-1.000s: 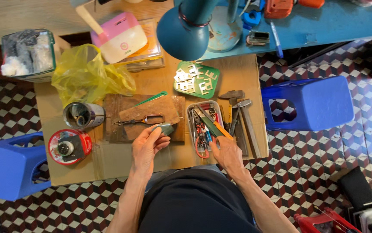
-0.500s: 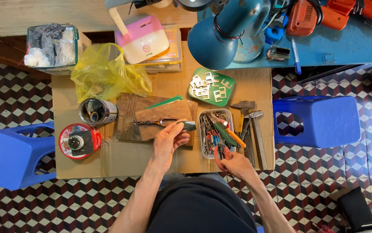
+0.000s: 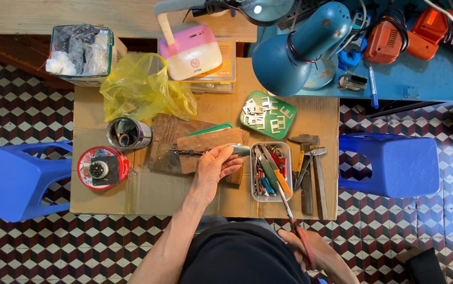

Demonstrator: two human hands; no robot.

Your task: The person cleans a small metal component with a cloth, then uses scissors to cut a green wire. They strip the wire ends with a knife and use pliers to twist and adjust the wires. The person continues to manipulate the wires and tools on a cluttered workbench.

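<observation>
- Left hand is where we begin: its fingers are curled around the pale green handle of a thin metal tool, and this tool lies on the brown wooden board in the middle of the cardboard-covered worktop.
- We see that the long axis of this tool goes left to right; the dark tip points to the left, away from the hand, and the handle end is just beside the clear plastic tray of small tools.
- Our right hand is low, near the body and off the worktop; it is closed around the red handles of long thin pliers, and their metal tip points up toward the tray.
- We judge the right hand nearer to the tray, and the left hand nearer to the board.
- At the left of the board stand a shiny metal can and a round red tin.
</observation>
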